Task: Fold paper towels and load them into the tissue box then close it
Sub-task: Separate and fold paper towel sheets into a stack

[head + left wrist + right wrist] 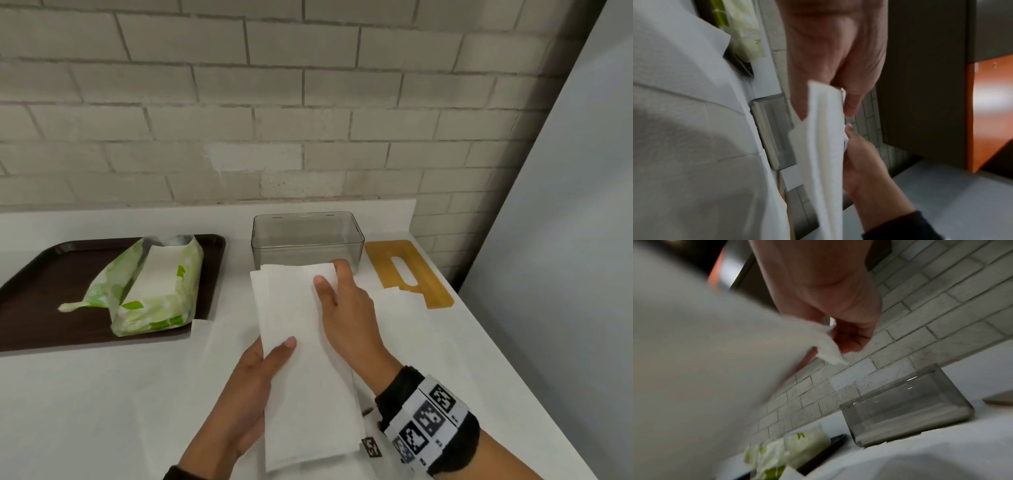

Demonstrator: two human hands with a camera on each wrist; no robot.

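Note:
A folded white paper towel (305, 370) is held lifted over the counter between both hands. My left hand (274, 356) grips its near left edge, thumb on top and fingers underneath. My right hand (330, 274) pinches its far right corner, just in front of the clear tissue box (308, 240), which stands open with nothing in it. The left wrist view shows the towel (824, 138) on edge between the left hand (844, 104) and the right hand (863, 159). In the right wrist view the right hand (840, 340) holds the towel's corner (830, 353) above the box (906, 407).
A wooden lid (407, 270) with a slot lies right of the box. On the left, a dark tray (41, 308) carries an opened green pack of paper towels (154, 291). More unfolded towels (212, 346) lie flat on the white counter. The counter's edge and a grey panel are at right.

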